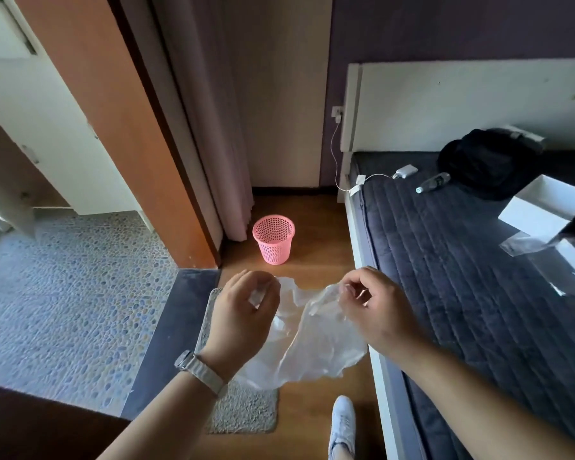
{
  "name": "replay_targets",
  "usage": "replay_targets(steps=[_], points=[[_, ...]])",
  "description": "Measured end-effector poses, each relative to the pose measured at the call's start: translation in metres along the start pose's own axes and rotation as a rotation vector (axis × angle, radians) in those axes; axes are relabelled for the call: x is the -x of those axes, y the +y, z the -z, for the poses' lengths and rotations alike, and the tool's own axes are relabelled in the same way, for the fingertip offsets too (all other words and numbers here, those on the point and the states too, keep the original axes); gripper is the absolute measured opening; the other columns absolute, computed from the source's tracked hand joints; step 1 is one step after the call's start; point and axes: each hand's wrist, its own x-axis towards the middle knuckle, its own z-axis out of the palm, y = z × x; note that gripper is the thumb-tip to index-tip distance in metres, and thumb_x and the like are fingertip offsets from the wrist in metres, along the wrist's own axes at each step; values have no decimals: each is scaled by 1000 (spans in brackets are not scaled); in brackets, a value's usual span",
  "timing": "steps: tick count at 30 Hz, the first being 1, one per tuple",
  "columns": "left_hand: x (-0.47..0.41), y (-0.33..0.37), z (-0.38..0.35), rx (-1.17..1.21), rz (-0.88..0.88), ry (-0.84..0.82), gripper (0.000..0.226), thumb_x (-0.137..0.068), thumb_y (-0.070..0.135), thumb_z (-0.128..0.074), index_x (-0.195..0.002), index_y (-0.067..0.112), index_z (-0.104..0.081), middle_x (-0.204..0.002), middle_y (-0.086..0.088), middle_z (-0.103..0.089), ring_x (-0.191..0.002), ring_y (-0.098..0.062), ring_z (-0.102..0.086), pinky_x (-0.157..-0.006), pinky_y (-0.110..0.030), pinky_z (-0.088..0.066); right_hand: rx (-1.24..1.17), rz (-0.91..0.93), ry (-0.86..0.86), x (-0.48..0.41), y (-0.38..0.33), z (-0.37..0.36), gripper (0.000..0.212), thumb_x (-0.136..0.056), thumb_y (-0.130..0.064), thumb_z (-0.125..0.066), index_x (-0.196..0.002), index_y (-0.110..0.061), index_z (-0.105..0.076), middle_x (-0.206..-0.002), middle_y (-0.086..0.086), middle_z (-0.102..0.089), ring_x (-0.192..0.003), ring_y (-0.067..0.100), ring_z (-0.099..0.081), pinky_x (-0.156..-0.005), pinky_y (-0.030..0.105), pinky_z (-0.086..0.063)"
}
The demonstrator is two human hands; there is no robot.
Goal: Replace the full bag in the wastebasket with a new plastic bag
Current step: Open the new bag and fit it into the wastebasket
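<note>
A clear plastic bag (pixel 307 340) hangs in front of me, crumpled, above the wooden floor. My left hand (pixel 243 313) pinches its upper left edge, a watch on that wrist. My right hand (pixel 375 307) pinches the upper right edge, so the bag's top stretches between both hands. A pink perforated wastebasket (pixel 274 240) stands upright on the floor farther ahead, by the curtain; it holds no bag that I can see. No full bag is in view.
A bed with a dark quilted mattress (pixel 462 260) runs along the right, carrying a black bag (pixel 485 161), a bottle (pixel 434 182), a charger (pixel 405 171) and a white box (pixel 541 207). A grey mat (pixel 243 410) lies underfoot. A pebble-tiled floor (pixel 63 293) lies left, behind a wooden door frame (pixel 140 144).
</note>
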Motion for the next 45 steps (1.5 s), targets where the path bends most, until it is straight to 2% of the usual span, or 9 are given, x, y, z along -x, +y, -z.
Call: replay_targets(steps=[4, 7, 17, 21, 26, 30, 35, 42, 45], points=[[-67, 3, -45, -77, 28, -5, 6, -86, 23, -64, -84, 19, -67, -77, 17, -60, -71, -8, -58, -63, -21, -44, -19, 14, -33, -70, 42, 16, 7, -84, -20, -56, -80, -18, -61, -75, -5, -57, -71, 14, -56, -59, 29, -47], [-114, 16, -73, -105, 24, 8, 3, -86, 14, -67, -86, 17, -68, -78, 20, -58, -72, -4, -57, -64, -10, -39, -38, 32, -44, -118, 66, 35, 8, -84, -21, -56, -79, -17, -61, -74, -4, -58, -70, 14, -56, -59, 29, -47], [-217, 27, -135, -123, 6, 50, 9, -84, 25, -62, -82, 18, -68, -76, 14, -62, -73, -2, -57, -65, -12, -42, -66, 88, 25, -223, 129, 66, 15, -83, -28, -51, -79, -15, -59, -74, 0, -57, -67, 16, -55, -57, 36, -47], [-251, 18, -160, -103, -10, 31, 3, -86, 14, -67, -83, 15, -68, -78, 12, -63, -76, -3, -58, -67, -7, -40, -35, 58, 47, -251, 158, 64, 12, -84, -24, -54, -81, -15, -60, -73, -1, -58, -66, 13, -56, -54, 33, -48], [-298, -11, -197, -56, -22, 24, 7, -84, 17, -63, -80, 12, -67, -76, 15, -60, -76, 1, -57, -65, -5, -38, -14, 15, 42, -293, 190, 54, 20, -82, -32, -50, -81, -15, -61, -72, -4, -58, -66, 11, -56, -55, 15, -43], [-355, -45, -226, -39, -18, 16, 16, -84, 26, -60, -81, 13, -68, -74, 14, -59, -71, -2, -56, -65, -9, -39, 74, 15, 36, -342, 220, 38, 18, -82, -30, -50, -81, -16, -62, -74, -7, -56, -65, 11, -55, -55, 19, -44], [-448, -91, -257, 29, 23, 2, 7, -84, 20, -61, -81, 18, -67, -73, 17, -58, -73, -2, -56, -65, -11, -40, 125, -38, 6, -436, 252, 9, 12, -82, -26, -55, -81, -16, -63, -77, -6, -58, -70, 12, -56, -60, 32, -49], [-560, -156, -255, -21, 38, -20, 6, -86, 14, -66, -86, 19, -68, -77, 19, -58, -75, -7, -58, -67, -17, -45, 152, 4, -67, -570, 264, -48, 3, -83, -16, -61, -80, -16, -63, -75, -5, -57, -70, 12, -53, -59, 22, -43], [-590, -179, -244, -66, 62, -5, 4, -86, 14, -67, -86, 17, -69, -76, 23, -55, -73, -5, -56, -67, -8, -39, 141, 61, -78, -609, 263, -74, 5, -82, -8, -65, -79, -11, -62, -73, -1, -56, -66, 13, -50, -57, 20, -40]])
